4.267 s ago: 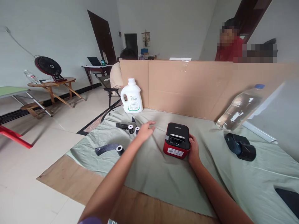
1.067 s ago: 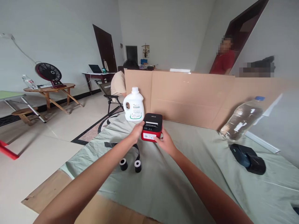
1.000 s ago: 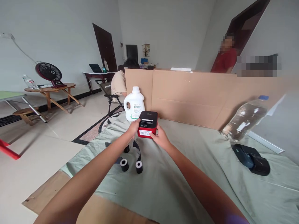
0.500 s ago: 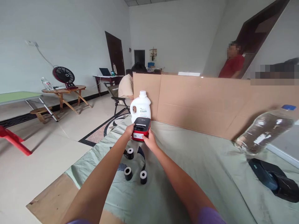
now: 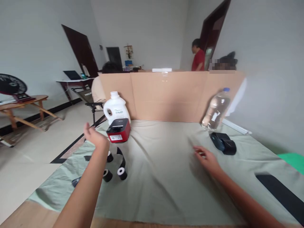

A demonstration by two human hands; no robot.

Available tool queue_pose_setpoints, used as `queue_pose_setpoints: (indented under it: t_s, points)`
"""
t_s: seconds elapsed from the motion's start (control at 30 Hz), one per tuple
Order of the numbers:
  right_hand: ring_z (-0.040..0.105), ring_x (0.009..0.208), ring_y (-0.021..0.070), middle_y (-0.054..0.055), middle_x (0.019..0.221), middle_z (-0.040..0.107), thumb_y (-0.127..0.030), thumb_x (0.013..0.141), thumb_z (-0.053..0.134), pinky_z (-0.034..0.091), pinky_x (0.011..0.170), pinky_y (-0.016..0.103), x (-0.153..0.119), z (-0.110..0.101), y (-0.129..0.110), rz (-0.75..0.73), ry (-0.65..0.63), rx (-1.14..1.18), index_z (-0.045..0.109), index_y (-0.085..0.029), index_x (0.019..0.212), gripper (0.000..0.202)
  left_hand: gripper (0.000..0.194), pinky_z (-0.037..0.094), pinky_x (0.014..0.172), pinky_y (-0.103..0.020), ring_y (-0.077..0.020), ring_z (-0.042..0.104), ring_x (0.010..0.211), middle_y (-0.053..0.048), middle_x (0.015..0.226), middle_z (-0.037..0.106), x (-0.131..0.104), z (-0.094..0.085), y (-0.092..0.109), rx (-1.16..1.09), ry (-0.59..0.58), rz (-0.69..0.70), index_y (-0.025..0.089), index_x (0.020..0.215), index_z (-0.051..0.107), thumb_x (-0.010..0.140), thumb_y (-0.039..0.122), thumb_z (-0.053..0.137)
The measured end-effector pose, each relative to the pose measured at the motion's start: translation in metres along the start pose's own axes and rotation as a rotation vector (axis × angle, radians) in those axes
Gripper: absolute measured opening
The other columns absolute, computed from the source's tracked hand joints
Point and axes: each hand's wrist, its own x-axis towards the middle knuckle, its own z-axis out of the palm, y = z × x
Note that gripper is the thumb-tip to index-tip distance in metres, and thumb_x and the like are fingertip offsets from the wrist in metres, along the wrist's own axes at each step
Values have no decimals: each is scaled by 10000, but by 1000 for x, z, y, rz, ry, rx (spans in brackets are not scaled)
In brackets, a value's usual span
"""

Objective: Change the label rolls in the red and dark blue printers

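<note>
A red and black box-shaped device (image 5: 118, 130) stands on the green cloth (image 5: 163, 158), in front of a white jug (image 5: 117, 109). My left hand (image 5: 93, 134) is raised to the left of the device, apart from it, fingers loosely spread and holding nothing. Near the right side of the cloth, my right hand (image 5: 206, 158) hovers with its fingers apart and nothing visible between them. Beyond it lies a dark handheld device (image 5: 223, 143). Small black rolls (image 5: 122, 173) with white tops and a curled black strip (image 5: 121, 156) lie beside my left forearm.
A cardboard panel (image 5: 166, 96) closes off the far side. A large clear bottle (image 5: 216, 110) leans at its right end. At the lower right lies a flat black object (image 5: 280, 193). A person in a red shirt (image 5: 198, 60) stands behind the panel; another sits at left.
Both hands have let go of the red and black device. My left hand has moved left and my right hand has moved right, toward the dark handheld device. The view has turned right.
</note>
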Motion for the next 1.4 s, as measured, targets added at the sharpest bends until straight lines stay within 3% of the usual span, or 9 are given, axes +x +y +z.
queue_pose_setpoints:
  t_s: [0.03, 0.1, 0.23, 0.3, 0.37, 0.67, 0.83, 1.17, 1.4]
  points:
    - [655, 800, 252, 133, 1005, 717, -504, 796, 544, 534, 706, 394, -7, -29, 17, 26, 85, -67, 674, -178, 1072, 447, 463, 376, 1123, -373, -198, 447, 1351, -101, 1489, 465, -21, 3, 7, -76, 49, 58, 133, 1392, 414, 944, 183, 305]
    - [641, 888, 276, 151, 1082, 693, -482, 797, 523, 520, 782, 422, -12, -77, 41, 9, 283, -229, 655, -171, 1059, 427, 420, 391, 1120, -371, -202, 505, 1316, -78, 1425, 548, -83, 7, 16, -145, -138, 153, 157, 1325, 513, 935, 229, 376]
    - [526, 1198, 375, 208, 1209, 614, -492, 784, 566, 408, 1009, 510, 12, -129, 56, 107, 480, -609, 586, -124, 1204, 559, 406, 358, 1163, -446, -240, 548, 1305, -86, 1348, 643, -230, -2, 14, 242, -1260, 358, 207, 1273, 631, 972, 383, 423]
    - [502, 1241, 408, 234, 1289, 566, -574, 769, 604, 403, 1013, 523, 32, -137, 54, 265, 401, -673, 502, -108, 1333, 739, 504, 187, 1236, -531, -273, 372, 1459, -73, 1540, 466, -278, -11, 10, 463, -1596, 546, 245, 1425, 529, 968, 448, 460]
    - [515, 1243, 415, 239, 1343, 533, -643, 746, 629, 440, 979, 504, 52, -136, 50, 375, 256, -656, 399, -122, 1437, 896, 584, 93, 1245, -567, -277, 212, 1529, -49, 1635, 282, -298, -20, 8, 637, -1727, 673, 262, 1528, 390, 991, 492, 407]
    - [580, 1187, 404, 293, 1272, 560, -527, 673, 757, 507, 844, 442, 87, -131, 57, 572, 60, -576, 177, -69, 1541, 1140, 636, 103, 1252, -548, -260, 114, 1551, -6, 1673, 144, -295, -37, 8, 751, -1708, 790, 290, 1589, 235, 1021, 573, 198]
    - [574, 1197, 407, 298, 1287, 544, -602, 673, 732, 501, 857, 472, 73, -114, 31, 622, 118, -604, 338, -116, 1441, 991, 650, 107, 1249, -552, -264, 133, 1548, -17, 1671, 168, -297, -37, 2, 741, -1696, 795, 277, 1586, 245, 1015, 581, 187]
    - [556, 1187, 407, 221, 1285, 523, -564, 642, 728, 459, 945, 457, -1, 34, -90, 221, 205, -405, 224, -135, 1547, 1122, 621, 108, 1236, -585, -292, 164, 1539, -46, 1654, 234, -298, -42, -1, 646, -1669, 769, 250, 1563, 313, 1012, 536, 282]
    - [471, 1216, 447, 202, 1235, 526, -464, 645, 751, 418, 966, 511, -19, 108, -118, 134, 241, -222, 233, -175, 1537, 1071, 517, 204, 1235, -515, -253, 341, 1473, -74, 1549, 453, -294, -46, 12, 431, -1715, 820, 219, 1475, 458, 1013, 435, 371]
